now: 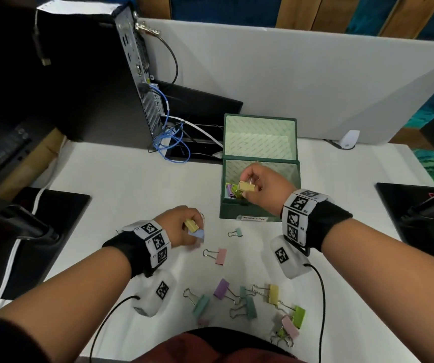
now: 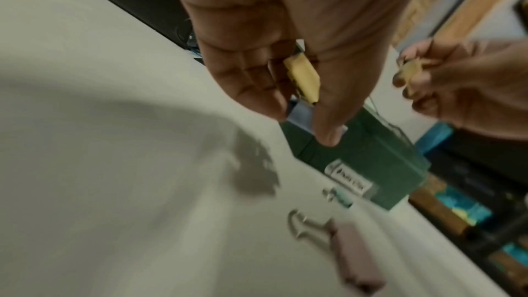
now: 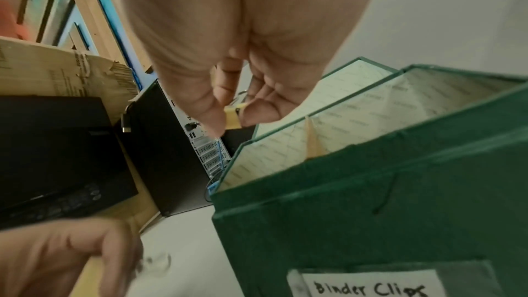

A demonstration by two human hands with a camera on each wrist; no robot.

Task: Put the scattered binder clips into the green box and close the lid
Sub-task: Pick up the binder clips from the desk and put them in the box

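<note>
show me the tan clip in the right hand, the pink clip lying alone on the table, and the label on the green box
tan clip [image 1: 246, 186], head view, on its body
pink clip [image 1: 221, 256], head view, on its pink body
label [image 3: 371, 285], right wrist view, on the handwritten white paper

Desktop tower [image 1: 134, 74] is stood rear-facing at back left, blue cable [image 1: 170, 142] looped beside it. White partition [image 1: 289, 74] is set behind. Small white device [image 1: 349, 139], possibly a sensor, is placed on the white table [image 1: 121, 179].

Soft even light; wrist views motion-blurred (edges bent), hand shadow on the table [image 2: 85, 166].
</note>
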